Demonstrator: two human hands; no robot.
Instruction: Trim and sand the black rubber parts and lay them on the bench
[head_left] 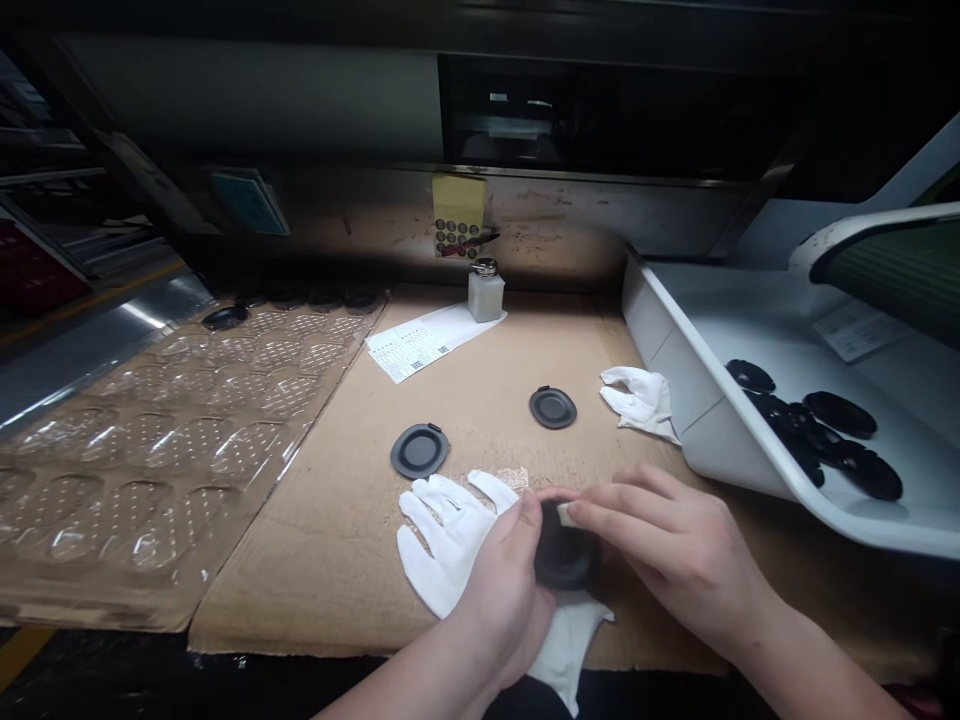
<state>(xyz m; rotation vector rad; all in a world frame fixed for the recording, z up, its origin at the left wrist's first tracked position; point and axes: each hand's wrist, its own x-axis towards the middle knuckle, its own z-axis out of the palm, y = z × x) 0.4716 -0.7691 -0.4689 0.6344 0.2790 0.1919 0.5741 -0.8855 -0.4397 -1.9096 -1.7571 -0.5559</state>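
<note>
My left hand (510, 590) is closed around the edge of a black round plastic cover (568, 555), tilted up toward me. In the fingertips of my right hand (667, 540) is a small whitish block (565, 514), touching the upper part of the cover. A white glove (442, 540) lies on the cardboard (322, 560) beneath my left hand. Two similar dark covers lie beyond my hands: one at the left (419, 451), the other farther back (553, 407). A second white glove (639, 400) lies crumpled by the bin.
A clear plastic tray (187, 400) with moulded pockets lies at left, several black covers (225, 318) at its far end. At right stands a white bin (675, 400) holding several black parts (825, 430). A pump bottle (486, 292) stands on printed paper (416, 345) at the back.
</note>
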